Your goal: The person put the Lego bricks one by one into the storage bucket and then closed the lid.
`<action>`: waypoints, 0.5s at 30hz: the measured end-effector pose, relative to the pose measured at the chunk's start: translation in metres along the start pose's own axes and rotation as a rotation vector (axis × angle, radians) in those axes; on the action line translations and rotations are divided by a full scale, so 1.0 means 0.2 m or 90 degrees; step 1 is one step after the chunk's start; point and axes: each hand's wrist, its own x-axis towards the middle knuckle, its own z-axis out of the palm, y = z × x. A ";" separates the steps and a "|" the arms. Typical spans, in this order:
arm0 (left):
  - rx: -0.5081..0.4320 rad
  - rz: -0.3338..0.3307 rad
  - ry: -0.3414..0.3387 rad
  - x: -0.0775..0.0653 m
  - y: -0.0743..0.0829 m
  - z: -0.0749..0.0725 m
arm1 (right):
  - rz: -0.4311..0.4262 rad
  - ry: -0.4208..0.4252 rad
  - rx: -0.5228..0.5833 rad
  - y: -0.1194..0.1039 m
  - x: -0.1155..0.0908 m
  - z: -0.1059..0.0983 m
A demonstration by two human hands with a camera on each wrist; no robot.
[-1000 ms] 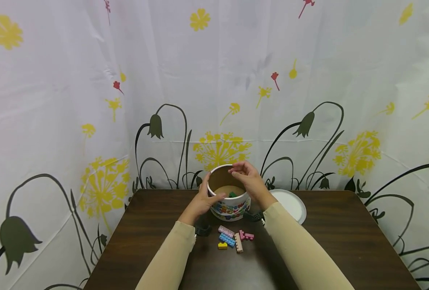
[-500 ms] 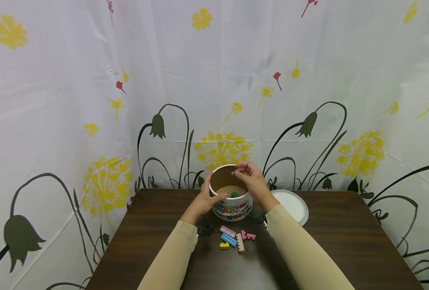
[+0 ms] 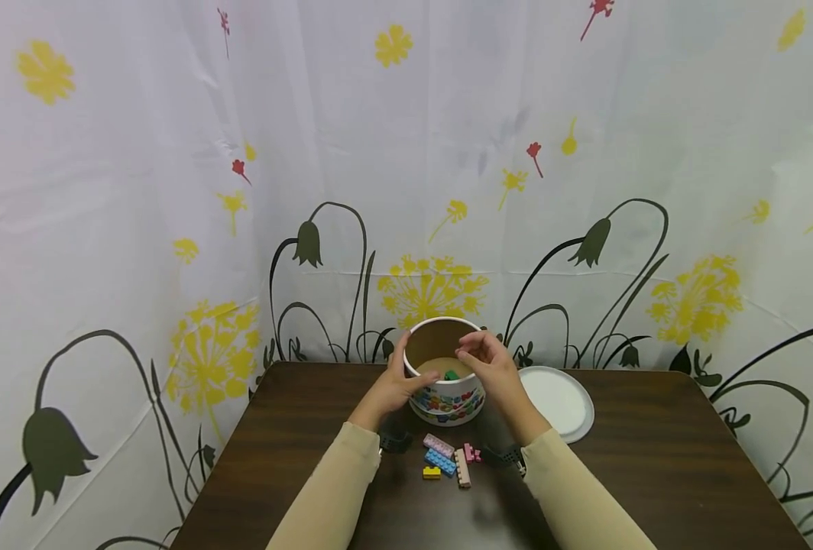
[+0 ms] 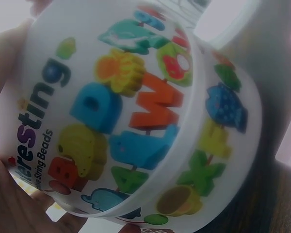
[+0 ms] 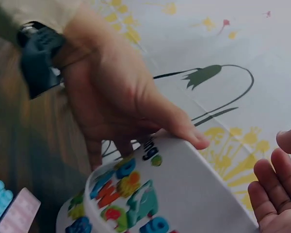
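Between the 2 hands sits an open white tub (image 3: 448, 399); the left hand (image 3: 390, 389) grips its side, thumb at the rim. At the opposite rim the right hand (image 3: 494, 368) has bent fingers; whether they hold anything, I cannot tell. Loose bricks (image 3: 441, 461) lie between the wrists, nearer the person. A white lid (image 3: 566, 405) lies right of the right hand. Only the head view shows a green brick (image 3: 451, 375) inside; only the left wrist view makes "String Beads" legible.

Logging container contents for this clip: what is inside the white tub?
A green piece shows inside the white tub, against its tan bottom. The tub's near side and the right hand hide part of the interior; anything there cannot be seen.
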 end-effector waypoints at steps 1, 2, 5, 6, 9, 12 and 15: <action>-0.004 -0.002 0.000 0.00 0.00 0.00 | 0.000 -0.002 -0.008 0.00 -0.02 0.00; -0.007 -0.004 -0.001 0.00 0.00 0.00 | 0.001 -0.006 -0.014 0.00 -0.05 -0.01; -0.020 -0.012 0.002 0.00 -0.01 0.00 | 0.008 -0.021 -0.033 -0.02 -0.12 -0.02; -0.022 -0.012 0.002 0.00 -0.01 0.00 | 0.010 -0.024 -0.046 -0.02 -0.14 -0.03; -0.026 -0.003 0.006 0.01 -0.01 0.00 | 0.021 -0.021 -0.089 -0.05 -0.21 -0.06; -0.028 0.001 0.007 0.01 -0.01 0.00 | 0.039 -0.006 -0.140 -0.06 -0.28 -0.08; -0.029 -0.003 0.009 0.01 -0.01 0.00 | 0.062 -0.006 -0.170 -0.06 -0.35 -0.10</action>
